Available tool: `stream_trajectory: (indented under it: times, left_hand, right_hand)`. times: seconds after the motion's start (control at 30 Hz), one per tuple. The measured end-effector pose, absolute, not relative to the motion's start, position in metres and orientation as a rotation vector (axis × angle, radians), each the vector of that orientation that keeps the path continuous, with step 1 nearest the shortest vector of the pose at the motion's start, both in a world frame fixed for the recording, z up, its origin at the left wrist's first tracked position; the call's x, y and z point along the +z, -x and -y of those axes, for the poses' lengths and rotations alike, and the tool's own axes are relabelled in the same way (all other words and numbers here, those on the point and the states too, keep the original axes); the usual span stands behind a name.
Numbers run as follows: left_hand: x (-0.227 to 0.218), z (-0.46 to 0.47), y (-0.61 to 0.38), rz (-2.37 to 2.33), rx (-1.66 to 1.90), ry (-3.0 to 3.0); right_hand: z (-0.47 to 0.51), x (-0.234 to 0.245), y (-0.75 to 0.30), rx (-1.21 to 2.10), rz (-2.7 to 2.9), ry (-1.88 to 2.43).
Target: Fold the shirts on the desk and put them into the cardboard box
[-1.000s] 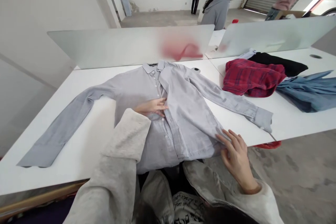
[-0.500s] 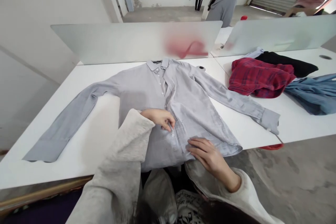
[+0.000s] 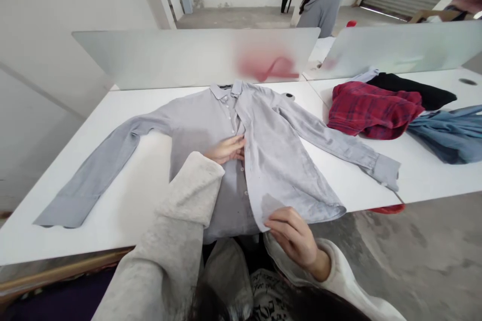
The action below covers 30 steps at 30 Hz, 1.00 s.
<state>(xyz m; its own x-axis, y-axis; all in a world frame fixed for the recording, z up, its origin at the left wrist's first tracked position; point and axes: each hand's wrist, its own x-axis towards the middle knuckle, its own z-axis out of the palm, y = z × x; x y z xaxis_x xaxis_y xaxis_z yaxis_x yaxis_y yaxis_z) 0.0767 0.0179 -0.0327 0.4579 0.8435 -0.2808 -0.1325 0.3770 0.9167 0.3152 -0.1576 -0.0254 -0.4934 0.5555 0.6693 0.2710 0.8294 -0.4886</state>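
A light grey button-up shirt (image 3: 278,155) lies front up on the white table, collar away from me and sleeves spread to both sides. Its front is partly open, and a row of small buttons shows along the left panel. My left hand (image 3: 228,150) is at the middle of the front, its fingers closed on the edge of the right panel. Near the hem, my right hand (image 3: 293,235) pinches that panel's lower corner between thumb and fingers. The tips of my left fingers are partly hidden by the cloth.
Right of the shirt, a red plaid garment (image 3: 372,110), a black garment (image 3: 417,91) and a blue garment (image 3: 452,133) lie piled on the table (image 3: 146,185). Frosted dividers (image 3: 181,57) line the back edge. Beyond stand two people (image 3: 324,5).
My left hand has moved up the front from a lower button to the panel edge. My right hand has shifted down to the hem corner, and the panel edge now lies straighter.
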Motion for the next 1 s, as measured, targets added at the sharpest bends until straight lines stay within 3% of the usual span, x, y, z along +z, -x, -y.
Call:
stream_trajectory:
  times: [0.13,0.3,0.57,0.83,1.0]
  left_hand:
    - [-0.037,-0.029,-0.077,-1.050,1.097,-0.904]
    - [-0.040,-0.033,-0.068,-1.313,0.956,-1.214]
    - [-0.040,-0.035,-0.057,-1.345,0.788,-1.239]
    - [-0.034,-0.033,-0.055,-1.331,0.725,-1.176]
    - [-0.021,-0.052,-0.057,-1.247,0.686,-1.045]
  right_hand:
    - [0.157,-0.038,-0.310,0.356,2.308,0.537]
    - [0.155,-0.050,-0.310,0.346,2.472,0.560]
    - [0.150,-0.041,-0.322,0.377,2.539,0.603]
    - [0.127,-0.047,-0.391,-0.024,2.282,1.217]
    - [0.126,-0.052,-0.420,-0.110,2.261,1.366]
